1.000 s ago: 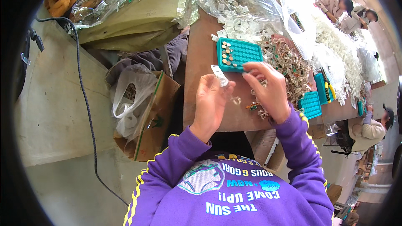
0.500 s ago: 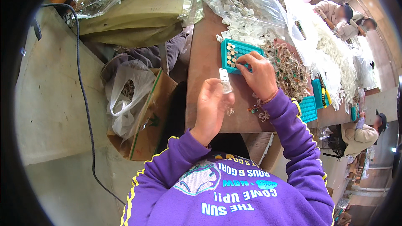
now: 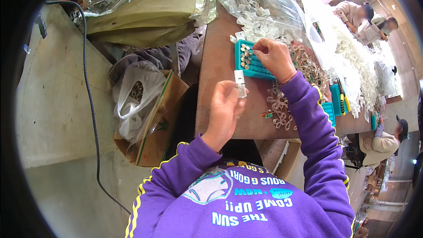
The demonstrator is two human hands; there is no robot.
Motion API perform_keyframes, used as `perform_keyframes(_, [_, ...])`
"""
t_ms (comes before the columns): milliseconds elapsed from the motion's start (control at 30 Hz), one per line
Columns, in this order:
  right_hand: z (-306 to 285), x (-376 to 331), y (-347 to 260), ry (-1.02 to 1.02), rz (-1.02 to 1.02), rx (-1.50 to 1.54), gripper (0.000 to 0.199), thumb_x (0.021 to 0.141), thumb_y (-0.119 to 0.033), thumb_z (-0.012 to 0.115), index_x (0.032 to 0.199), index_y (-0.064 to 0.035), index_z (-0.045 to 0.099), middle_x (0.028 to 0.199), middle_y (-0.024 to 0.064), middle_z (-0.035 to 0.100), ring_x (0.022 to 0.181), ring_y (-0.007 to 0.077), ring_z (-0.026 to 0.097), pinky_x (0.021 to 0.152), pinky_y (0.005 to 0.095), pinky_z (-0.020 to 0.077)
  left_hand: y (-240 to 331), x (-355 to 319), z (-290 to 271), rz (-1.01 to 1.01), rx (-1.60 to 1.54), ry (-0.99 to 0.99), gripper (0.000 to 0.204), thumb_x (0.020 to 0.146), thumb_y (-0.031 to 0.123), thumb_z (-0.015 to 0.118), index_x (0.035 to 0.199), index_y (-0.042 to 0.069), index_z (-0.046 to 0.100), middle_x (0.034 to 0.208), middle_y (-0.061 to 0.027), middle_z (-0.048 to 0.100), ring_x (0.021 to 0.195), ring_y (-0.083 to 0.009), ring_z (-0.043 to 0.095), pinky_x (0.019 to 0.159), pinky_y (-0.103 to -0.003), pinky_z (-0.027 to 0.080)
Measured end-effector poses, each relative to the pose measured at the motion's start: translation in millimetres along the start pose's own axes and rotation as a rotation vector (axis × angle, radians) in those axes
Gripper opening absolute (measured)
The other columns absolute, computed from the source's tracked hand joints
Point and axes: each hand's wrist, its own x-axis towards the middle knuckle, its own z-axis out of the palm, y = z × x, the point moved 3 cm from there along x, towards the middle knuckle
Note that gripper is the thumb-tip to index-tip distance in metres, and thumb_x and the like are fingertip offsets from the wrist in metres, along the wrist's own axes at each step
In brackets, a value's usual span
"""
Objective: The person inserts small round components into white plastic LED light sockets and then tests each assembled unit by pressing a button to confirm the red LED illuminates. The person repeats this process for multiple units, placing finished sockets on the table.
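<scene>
Nearest, then, two purple sleeves with yellow piping reach out over a brown table (image 3: pixel 218 66); one left hand (image 3: pixel 225 108) and one right hand (image 3: pixel 274 57) are at work above it. That left hand is closed around a single small clear plastic piece (image 3: pixel 240 83), pinched between thumb and fingertips; the piece stands upright out of the grip, its long axis running away from the person, its whiter end pointing toward the tray; it sits just short of the tray and well apart from the right hand. Beyond it lies one teal tray (image 3: pixel 249 59) divided into small cells, several of them holding round metal-looking parts, too small to count; the right hand rests over the tray's far right edge, fingertips drawn together as if pinching something, though I cannot tell what, if anything, is between them. Beside the right wrist a loose heap of clear rings (image 3: pixel 282 105) spreads across the table; one more teal tray (image 3: pixel 329 112) lies farther right. Left of the table, on the floor, one open cardboard box (image 3: pixel 161 119) holds a white plastic bag (image 3: pixel 132 101); farther off, one big clear bag of white parts (image 3: pixel 260 9) slumps at the table's far end; three other people sit along the right-hand side.
</scene>
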Motion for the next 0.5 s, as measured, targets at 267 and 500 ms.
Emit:
perform_keyframes(267, [9,-1,2,-0.030,-0.121,-0.046,0.010,0.075,-0.009,0.071,0.085,-0.0053,0.071,0.082,0.0135,0.068,0.075,0.0309,0.067,0.070,0.0380,0.0525,1,0,1,-0.041,0.001,0.006,0.017,0.101,0.019,0.053,0.115,0.009,0.049,0.100,-0.0079,0.062,0.068,-0.0068,0.050,0.058,-0.019,0.039])
perform_keyframes(500, [-17,-19,-32,-0.044,-0.072,0.106,0.010,0.075,-0.006,0.072,0.085,-0.0054,0.070,0.078,0.0106,0.066,0.072,0.0248,0.066,0.067,0.0340,0.0516,3,1,-1,-0.065,-0.040,-0.016,0.021,0.099,0.020,0.057,0.114,0.005,0.051,0.099,-0.0084,0.064,0.082,-0.0125,0.062,0.069,-0.024,0.049])
